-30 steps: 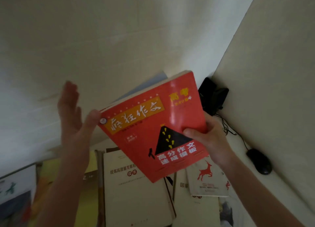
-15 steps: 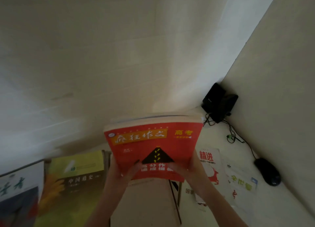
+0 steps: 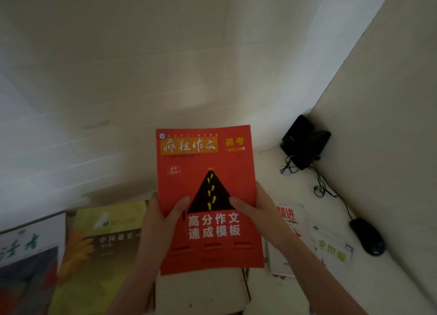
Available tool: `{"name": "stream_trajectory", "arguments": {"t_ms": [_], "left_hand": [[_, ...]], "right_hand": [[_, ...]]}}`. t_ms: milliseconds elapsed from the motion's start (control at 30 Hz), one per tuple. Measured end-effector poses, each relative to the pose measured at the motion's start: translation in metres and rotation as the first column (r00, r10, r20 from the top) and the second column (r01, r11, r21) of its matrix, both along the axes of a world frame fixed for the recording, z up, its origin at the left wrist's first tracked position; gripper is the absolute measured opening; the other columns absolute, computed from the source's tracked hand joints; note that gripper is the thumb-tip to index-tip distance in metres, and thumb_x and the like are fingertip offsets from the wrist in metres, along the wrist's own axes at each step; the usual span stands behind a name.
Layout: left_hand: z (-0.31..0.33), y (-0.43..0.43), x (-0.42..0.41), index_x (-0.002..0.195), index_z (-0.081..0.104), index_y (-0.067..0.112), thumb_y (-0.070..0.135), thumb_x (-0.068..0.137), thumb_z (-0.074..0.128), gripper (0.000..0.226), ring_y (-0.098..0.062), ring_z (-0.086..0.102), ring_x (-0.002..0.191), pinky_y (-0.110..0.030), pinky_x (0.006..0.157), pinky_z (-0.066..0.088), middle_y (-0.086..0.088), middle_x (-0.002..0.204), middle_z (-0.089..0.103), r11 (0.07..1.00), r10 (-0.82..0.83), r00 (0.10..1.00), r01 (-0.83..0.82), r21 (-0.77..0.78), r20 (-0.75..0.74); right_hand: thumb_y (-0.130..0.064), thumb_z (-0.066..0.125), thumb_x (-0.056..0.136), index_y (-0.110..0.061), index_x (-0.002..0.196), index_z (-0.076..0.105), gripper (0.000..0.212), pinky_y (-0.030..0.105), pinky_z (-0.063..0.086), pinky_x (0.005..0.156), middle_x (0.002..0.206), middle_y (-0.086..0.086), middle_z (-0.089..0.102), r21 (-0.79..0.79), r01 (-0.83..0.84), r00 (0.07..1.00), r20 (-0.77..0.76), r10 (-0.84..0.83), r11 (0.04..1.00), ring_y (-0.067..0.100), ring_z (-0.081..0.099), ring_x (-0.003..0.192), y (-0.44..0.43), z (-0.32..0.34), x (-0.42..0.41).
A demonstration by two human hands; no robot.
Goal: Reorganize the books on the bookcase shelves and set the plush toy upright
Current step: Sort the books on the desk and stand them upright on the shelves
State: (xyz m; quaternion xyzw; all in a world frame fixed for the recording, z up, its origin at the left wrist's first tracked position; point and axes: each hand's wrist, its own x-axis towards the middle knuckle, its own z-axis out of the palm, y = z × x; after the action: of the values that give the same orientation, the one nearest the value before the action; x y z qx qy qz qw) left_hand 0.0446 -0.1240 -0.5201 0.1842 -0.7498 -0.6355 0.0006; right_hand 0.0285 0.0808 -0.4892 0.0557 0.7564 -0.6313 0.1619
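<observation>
I have both hands on the red book (image 3: 208,196) now. A second ago my right hand (image 3: 257,210) held it tilted on its own while my left hand (image 3: 158,220) hung open beside it. The left has since closed on the near edge, and the cover faces me squarely, held above a white book (image 3: 201,293) lying flat. Each thumb presses the cover; the fingers curl behind it, out of sight. The grip looks steady enough to stand or stack the book next. A green book (image 3: 106,232) lies flat to the left and a booklet (image 3: 287,216) to the right, with a mouse (image 3: 366,237) and a speaker (image 3: 305,142) against the side wall (image 3: 390,125). The open room is behind the book, toward the back wall. The plush toy is not in view.
</observation>
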Motion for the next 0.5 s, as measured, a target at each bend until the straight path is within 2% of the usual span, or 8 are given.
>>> {"name": "stream_trajectory", "arguments": {"t_ms": [67,133,233,267,300,367,433,500], "left_hand": [[-0.004,-0.011,0.003,0.119,0.049,0.018,0.037,0.083,0.066,0.044,-0.013,0.065,0.080,-0.030,0.068,0.051,0.003,0.099,0.065,0.992,-0.077,0.986,0.092,-0.092,0.147],[-0.014,-0.016,0.017,0.121,0.051,0.016,0.040,0.084,0.064,0.047,-0.017,0.068,0.081,-0.032,0.071,0.054,-0.003,0.103,0.068,0.983,-0.130,0.948,0.162,-0.088,0.291],[-0.035,-0.018,0.049,0.120,0.049,0.018,0.042,0.083,0.066,0.047,-0.016,0.065,0.086,-0.024,0.067,0.052,-0.004,0.109,0.065,0.978,-0.166,0.879,0.204,-0.038,0.447],[-0.046,-0.020,0.059,0.122,0.049,0.021,0.051,0.078,0.067,0.057,-0.017,0.063,0.093,-0.028,0.074,0.053,-0.004,0.114,0.062,0.971,-0.186,0.863,0.233,-0.044,0.470],[-0.054,-0.019,0.067,0.129,0.047,0.024,0.060,0.071,0.067,0.072,-0.019,0.059,0.106,-0.035,0.087,0.052,-0.005,0.123,0.057,0.959,-0.203,0.855,0.272,-0.080,0.478],[-0.062,-0.015,0.079,0.145,0.030,0.022,0.063,0.072,0.059,0.088,-0.024,0.037,0.130,-0.039,0.111,0.032,-0.008,0.143,0.035,0.923,-0.203,0.869,0.324,-0.208,0.452],[-0.049,-0.010,0.086,0.150,0.017,0.020,0.054,0.077,0.056,0.089,-0.022,0.020,0.138,-0.028,0.113,0.018,-0.006,0.149,0.017,0.928,-0.135,0.924,0.244,-0.282,0.357],[-0.045,-0.007,0.085,0.150,0.014,0.018,0.049,0.083,0.059,0.086,-0.018,0.015,0.141,-0.027,0.113,0.017,-0.005,0.152,0.009,0.961,-0.098,0.941,0.174,-0.217,0.323]], "right_hand": [[-0.025,0.066,0.088,-0.023,0.123,0.047,0.040,0.043,0.057,0.084,0.111,0.003,0.066,0.012,0.001,0.996,0.090,-0.002,1.000,0.020,0.069,0.093,-0.002,-0.004,0.002],[-0.021,0.066,0.088,-0.026,0.113,0.051,0.030,0.036,0.058,0.079,0.105,0.003,0.069,-0.004,-0.001,0.981,0.196,0.002,1.000,0.019,0.069,0.088,-0.004,-0.014,0.013],[-0.019,0.067,0.087,-0.023,0.119,0.050,0.036,0.031,0.057,0.073,0.102,0.003,0.070,0.020,-0.029,0.948,0.316,0.021,0.999,0.018,0.070,0.084,-0.007,-0.038,0.033],[-0.018,0.067,0.087,-0.021,0.119,0.050,0.037,0.029,0.056,0.070,0.101,0.002,0.070,0.031,-0.032,0.939,0.344,0.020,0.999,0.017,0.070,0.082,-0.008,-0.044,0.038],[-0.017,0.068,0.086,-0.022,0.117,0.050,0.036,0.028,0.055,0.068,0.100,0.002,0.070,0.029,-0.025,0.932,0.362,0.013,0.999,0.017,0.070,0.081,-0.007,-0.048,0.041],[-0.015,0.070,0.083,-0.023,0.115,0.053,0.037,0.029,0.054,0.066,0.099,0.004,0.071,0.015,-0.009,0.928,0.374,0.003,1.000,0.020,0.070,0.081,-0.004,-0.053,0.043],[-0.018,0.073,0.079,-0.021,0.118,0.056,0.042,0.034,0.055,0.069,0.096,0.004,0.074,0.036,0.009,0.931,0.365,-0.021,0.999,0.022,0.072,0.081,0.002,-0.054,0.042],[-0.021,0.074,0.075,-0.021,0.116,0.057,0.044,0.037,0.055,0.070,0.092,0.004,0.075,0.058,0.035,0.933,0.357,-0.054,0.998,0.022,0.072,0.077,0.011,-0.052,0.040]]}}
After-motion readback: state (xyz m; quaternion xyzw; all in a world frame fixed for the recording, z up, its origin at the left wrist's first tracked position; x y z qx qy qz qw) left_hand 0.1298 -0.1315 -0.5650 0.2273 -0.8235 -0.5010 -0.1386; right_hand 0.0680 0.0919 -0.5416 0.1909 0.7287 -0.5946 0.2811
